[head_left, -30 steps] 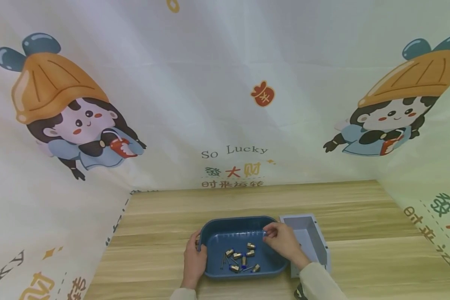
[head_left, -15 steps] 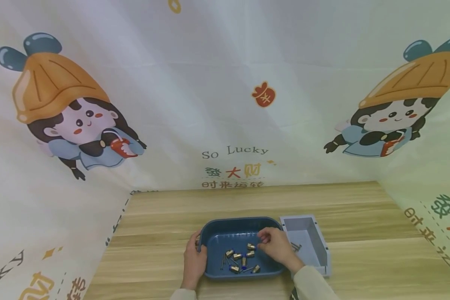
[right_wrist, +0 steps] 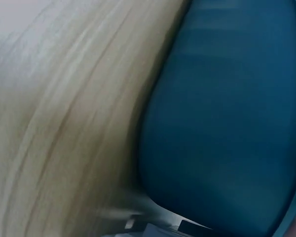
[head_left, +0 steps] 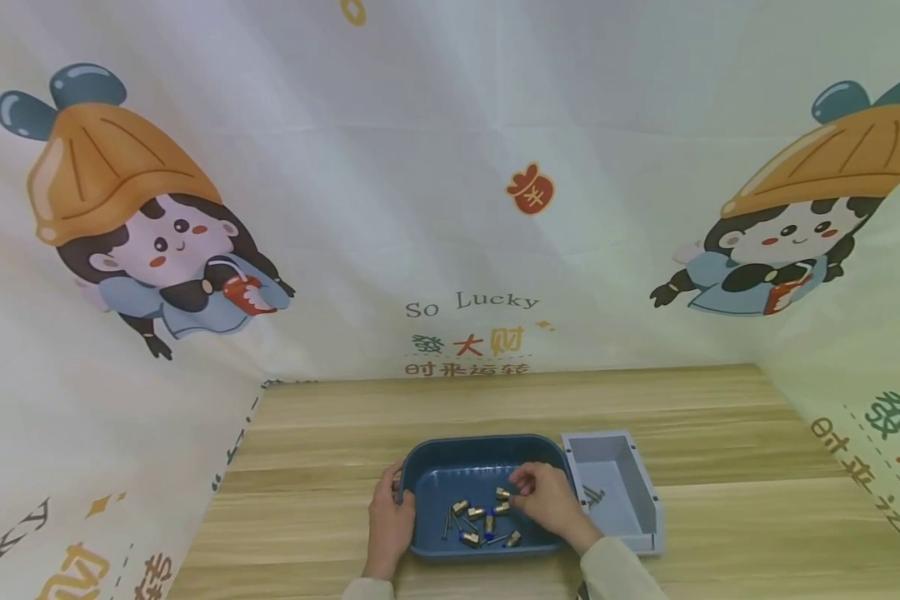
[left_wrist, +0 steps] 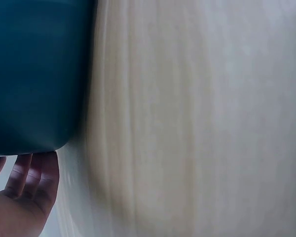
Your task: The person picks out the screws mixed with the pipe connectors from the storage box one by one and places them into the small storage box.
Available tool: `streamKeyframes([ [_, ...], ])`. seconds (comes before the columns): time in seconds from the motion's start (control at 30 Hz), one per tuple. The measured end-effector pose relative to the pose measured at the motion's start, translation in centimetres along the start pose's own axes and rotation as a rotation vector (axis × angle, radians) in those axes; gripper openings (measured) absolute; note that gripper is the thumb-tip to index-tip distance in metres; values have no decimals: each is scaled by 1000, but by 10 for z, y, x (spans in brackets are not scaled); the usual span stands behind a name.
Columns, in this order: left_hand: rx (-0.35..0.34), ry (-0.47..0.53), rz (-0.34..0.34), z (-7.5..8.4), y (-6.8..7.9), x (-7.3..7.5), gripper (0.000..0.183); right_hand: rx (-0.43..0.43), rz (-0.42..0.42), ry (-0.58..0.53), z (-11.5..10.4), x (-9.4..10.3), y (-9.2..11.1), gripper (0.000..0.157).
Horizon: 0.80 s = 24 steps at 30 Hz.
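Observation:
A dark blue plastic basin (head_left: 457,479) stands on the table, holding several brass push-in fittings (head_left: 489,523) with blue ends and a few thin screws (head_left: 446,525). My left hand (head_left: 390,521) grips its left side, thumb at the rim and fingers outside; in the left wrist view those fingers (left_wrist: 47,177) touch the basin's outer wall. Over the basin's right part, my right hand (head_left: 551,500) reaches in from the right, fingers loosely bent and fingertips close to the nearest fittings. No object shows between them. In the right wrist view the basin wall (right_wrist: 222,113) fills much of the picture.
Against the basin's right side stands a grey bin (head_left: 647,492) with several screws (head_left: 592,495) at its left. Wood-grain table (head_left: 330,417) surrounds both containers. Printed cloth (head_left: 450,250) hangs behind and along both sides.
My right hand has moved left and down, from the basin's right rim toward the fittings, uncovering screws in the grey bin. The left hand stays on the basin.

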<state>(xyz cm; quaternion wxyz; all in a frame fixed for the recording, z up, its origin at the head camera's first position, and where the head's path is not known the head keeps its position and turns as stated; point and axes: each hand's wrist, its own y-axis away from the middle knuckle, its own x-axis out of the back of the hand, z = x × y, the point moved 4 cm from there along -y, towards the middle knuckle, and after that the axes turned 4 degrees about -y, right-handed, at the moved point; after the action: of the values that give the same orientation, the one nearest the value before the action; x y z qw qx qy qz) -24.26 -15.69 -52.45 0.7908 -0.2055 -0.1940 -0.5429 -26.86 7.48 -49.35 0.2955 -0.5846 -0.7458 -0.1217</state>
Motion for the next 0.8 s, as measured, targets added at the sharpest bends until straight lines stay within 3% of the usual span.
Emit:
streamKeyframes([
  [0.27,-10,4,6,1,0,0,42,2,-23,-19,-1,-5,2,16],
  [0.8,0,2,2,0,0,1,42,54,-166,1,-6,-18,5,14],
])
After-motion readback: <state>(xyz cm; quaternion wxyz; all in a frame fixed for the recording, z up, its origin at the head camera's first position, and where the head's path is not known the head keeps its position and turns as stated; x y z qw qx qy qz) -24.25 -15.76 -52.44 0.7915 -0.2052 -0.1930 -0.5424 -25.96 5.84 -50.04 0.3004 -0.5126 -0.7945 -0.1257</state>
